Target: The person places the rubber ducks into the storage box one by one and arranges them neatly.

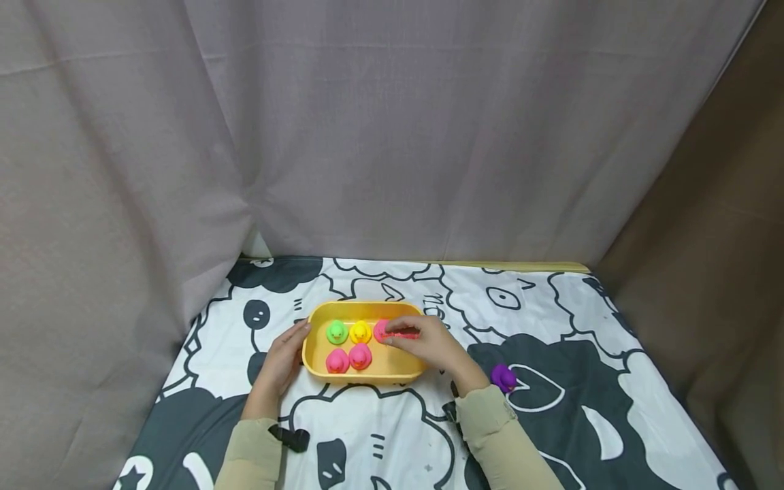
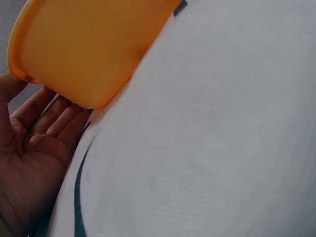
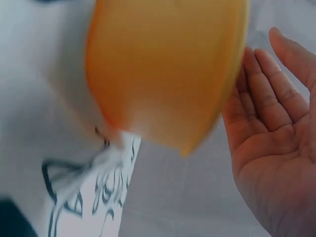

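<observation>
A yellow tray (image 1: 392,373) lies on the patterned cloth, holding a green rubber duck (image 1: 336,332), a yellow rubber duck (image 1: 360,332) and several pink ones, two of them, such as this pink rubber duck (image 1: 360,356), along the near side. My left hand (image 1: 284,361) grips the tray's left end, thumb at the rim and fingers against the outer wall in the left wrist view. Over the tray's right half, my right hand (image 1: 429,344) has its thumb spread from its straight fingers. Pink shows between and beneath them, partly hidden; the right wrist view shows this palm (image 3: 276,148) bare.
A purple rubber duck (image 1: 503,378) sits on the cloth to the right of my right forearm. The black-and-white cloth (image 1: 380,435) covers the table. Grey curtains (image 1: 429,136) hang behind it, and a brown one (image 1: 723,272) on the right.
</observation>
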The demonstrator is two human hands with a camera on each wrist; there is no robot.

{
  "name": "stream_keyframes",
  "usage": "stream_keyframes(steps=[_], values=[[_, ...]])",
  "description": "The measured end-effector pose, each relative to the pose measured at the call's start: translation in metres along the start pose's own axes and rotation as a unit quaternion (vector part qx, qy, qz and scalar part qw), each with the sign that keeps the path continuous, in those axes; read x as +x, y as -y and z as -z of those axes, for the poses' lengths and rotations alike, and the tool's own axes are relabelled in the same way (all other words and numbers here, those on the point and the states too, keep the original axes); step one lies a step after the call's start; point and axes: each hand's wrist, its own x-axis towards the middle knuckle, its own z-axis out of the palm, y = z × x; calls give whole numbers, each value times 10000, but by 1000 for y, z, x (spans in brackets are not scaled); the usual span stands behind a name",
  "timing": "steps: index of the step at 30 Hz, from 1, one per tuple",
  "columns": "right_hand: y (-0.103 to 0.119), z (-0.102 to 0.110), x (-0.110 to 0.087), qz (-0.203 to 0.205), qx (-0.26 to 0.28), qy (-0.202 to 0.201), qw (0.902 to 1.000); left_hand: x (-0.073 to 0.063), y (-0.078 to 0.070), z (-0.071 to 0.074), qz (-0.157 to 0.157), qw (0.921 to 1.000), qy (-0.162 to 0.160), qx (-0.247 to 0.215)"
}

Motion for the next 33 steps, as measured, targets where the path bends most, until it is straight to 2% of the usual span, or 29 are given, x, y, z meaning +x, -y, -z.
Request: stream_keyframes(steps=[6, 12, 20, 25, 33], values=[[-7, 20, -14, -202, 112, -250, 9994, 0, 2, 0, -1, 10000, -33, 13], [-19, 42, -35, -120, -37, -479, 9988, 2, 3, 1, -64, 9999, 25, 79], [-36, 73, -67, -336, 34, -451, 9984, 2, -1, 1, -11, 9999, 21, 112], [-37, 86, -77, -239, -85, -664, 9975, 1, -3, 2, -26, 9999, 32, 92], [-41, 101, -93, -363, -222, -740, 9963, 0, 0, 1, -10, 10000, 59, 16]])
